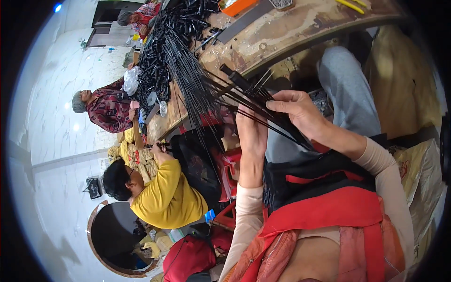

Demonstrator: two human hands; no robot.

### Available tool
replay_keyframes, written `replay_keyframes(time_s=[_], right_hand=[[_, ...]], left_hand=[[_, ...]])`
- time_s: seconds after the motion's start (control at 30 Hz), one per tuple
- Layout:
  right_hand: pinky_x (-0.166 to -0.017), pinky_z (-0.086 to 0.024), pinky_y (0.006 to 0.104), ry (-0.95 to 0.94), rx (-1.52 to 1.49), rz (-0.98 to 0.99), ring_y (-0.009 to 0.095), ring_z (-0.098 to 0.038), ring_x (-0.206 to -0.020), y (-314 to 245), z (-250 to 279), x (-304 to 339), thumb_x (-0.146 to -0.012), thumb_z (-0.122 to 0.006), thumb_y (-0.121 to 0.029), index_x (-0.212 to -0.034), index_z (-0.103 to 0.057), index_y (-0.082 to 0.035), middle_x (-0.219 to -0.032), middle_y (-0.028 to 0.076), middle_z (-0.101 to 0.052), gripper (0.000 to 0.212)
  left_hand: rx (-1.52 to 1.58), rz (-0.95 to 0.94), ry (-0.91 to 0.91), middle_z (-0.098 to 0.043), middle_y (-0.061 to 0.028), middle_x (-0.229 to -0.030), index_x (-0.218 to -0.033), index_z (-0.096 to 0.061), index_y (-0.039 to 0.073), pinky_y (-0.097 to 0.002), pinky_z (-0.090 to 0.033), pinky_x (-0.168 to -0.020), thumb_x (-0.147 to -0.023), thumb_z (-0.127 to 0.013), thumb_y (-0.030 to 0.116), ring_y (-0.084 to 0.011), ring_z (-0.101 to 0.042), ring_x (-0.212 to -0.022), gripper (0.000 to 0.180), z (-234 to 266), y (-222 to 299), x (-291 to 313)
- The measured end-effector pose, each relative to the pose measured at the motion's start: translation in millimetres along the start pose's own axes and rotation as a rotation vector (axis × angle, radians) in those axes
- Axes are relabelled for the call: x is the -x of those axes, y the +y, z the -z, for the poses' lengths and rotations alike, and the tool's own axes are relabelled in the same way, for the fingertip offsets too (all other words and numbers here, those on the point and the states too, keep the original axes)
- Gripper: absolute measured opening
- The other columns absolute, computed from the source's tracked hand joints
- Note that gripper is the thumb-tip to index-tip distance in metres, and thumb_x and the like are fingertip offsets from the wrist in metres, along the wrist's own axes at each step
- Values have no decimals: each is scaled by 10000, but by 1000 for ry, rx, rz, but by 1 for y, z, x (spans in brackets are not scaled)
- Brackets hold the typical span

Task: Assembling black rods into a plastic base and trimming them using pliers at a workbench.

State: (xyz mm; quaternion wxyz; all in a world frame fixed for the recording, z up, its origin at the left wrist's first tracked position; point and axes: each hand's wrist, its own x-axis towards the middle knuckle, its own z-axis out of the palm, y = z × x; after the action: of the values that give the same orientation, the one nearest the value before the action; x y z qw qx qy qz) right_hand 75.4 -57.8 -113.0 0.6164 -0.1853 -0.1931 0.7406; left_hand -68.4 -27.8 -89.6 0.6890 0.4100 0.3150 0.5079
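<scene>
In front of me I hold what looks like a black umbrella frame (241,82), a short dark tube with thin ribs spreading from it. My left hand (252,129) is closed round its lower part and the bundled ribs. With thumb and fingertips together, my right hand (300,113) pinches at the ribs beside the tube; exactly which piece it grips is partly hidden. Long thin black ribs (183,66) lie in a big heap, and their ends reach over the table's edge toward my left hand.
A worn wooden table (268,37) bears the heap of black parts (150,70), an orange box (237,6), a grey metal strip (246,21) and yellow-handled pliers (351,6). At the left, a person in yellow (167,195) works; two others are farther along the table.
</scene>
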Motion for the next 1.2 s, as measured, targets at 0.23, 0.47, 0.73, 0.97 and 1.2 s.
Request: replay_keyframes(time_s=[0.23,0.47,0.73,0.97,1.2], right_hand=[[-830,-482,225,64,114,159,82,-613,-893,8,-27,16,-891,-663,-36,-1010,-663,10,-979,38,-670,128],[-855,-476,232,-12,129,211,81,-602,-931,2,-25,13,-873,-680,-7,-1027,-639,-33,-986,18,-653,162],[-838,-479,236,-72,-14,2,85,-605,-896,-3,-15,1,-854,-690,14,-1007,-620,-54,-920,3,-642,182],[-823,-484,239,-7,115,145,86,-599,-850,5,-23,12,-861,-674,27,-901,-587,-68,-891,0,-629,135],[-856,-469,235,-136,-91,-52,85,-591,-894,5,1,-4,-845,-692,26,-907,-591,-93,-890,-33,-604,167]], left_hand=[[-541,-294,201,-685,-85,-1005,-1061,-594,-2,-245,-486,-822,-895,-674,46,-112,-622,-895,190,-56,37,25],[-409,-269,152,-704,-127,-997,-1055,-623,-29,-273,-521,-833,-853,-722,37,-157,-664,-900,235,-49,42,24],[-456,-288,102,-701,-136,-1027,-1079,-629,-41,-272,-517,-835,-900,-670,56,-139,-652,-899,208,-45,42,25],[-580,-294,272,-706,-92,-954,-1036,-645,-37,-261,-508,-809,-845,-731,46,-117,-644,-866,226,-58,38,27],[-325,-188,190,-705,-154,-939,-946,-660,-69,-335,-517,-871,-837,-714,15,-221,-681,-932,148,-50,33,21]])
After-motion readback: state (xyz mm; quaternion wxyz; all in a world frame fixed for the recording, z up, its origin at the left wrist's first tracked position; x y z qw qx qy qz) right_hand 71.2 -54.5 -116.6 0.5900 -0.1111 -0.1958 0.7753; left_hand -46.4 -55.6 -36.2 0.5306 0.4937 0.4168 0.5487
